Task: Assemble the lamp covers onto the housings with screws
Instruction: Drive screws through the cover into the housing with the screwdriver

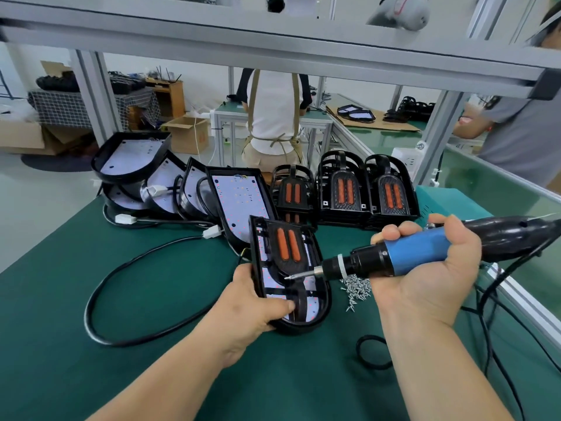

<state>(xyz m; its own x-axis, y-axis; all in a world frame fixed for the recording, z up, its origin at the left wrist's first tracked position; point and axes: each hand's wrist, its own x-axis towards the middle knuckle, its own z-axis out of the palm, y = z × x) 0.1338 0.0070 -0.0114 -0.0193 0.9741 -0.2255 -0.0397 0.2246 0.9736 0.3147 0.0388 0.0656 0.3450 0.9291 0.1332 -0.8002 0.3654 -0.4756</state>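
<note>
My left hand (252, 305) grips the lamp housing (303, 327) tilted on the table (136, 314), steadying its seated cover (288, 260), while my right hand (431, 268) clasps the screwdriver (416, 250), bit aimed at the cover, screws (356, 288) heaped just beside for reach.

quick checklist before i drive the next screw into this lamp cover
1. The left hand grips the black lamp housing: ok.
2. The black cover with two orange strips sits flush in the housing: cannot tell.
3. The right hand grips the blue-and-black electric screwdriver: ok.
4. A screw is loaded on the silver bit tip: cannot tell.
5. The pile of small silver screws lies beside the housing: ok.
</note>
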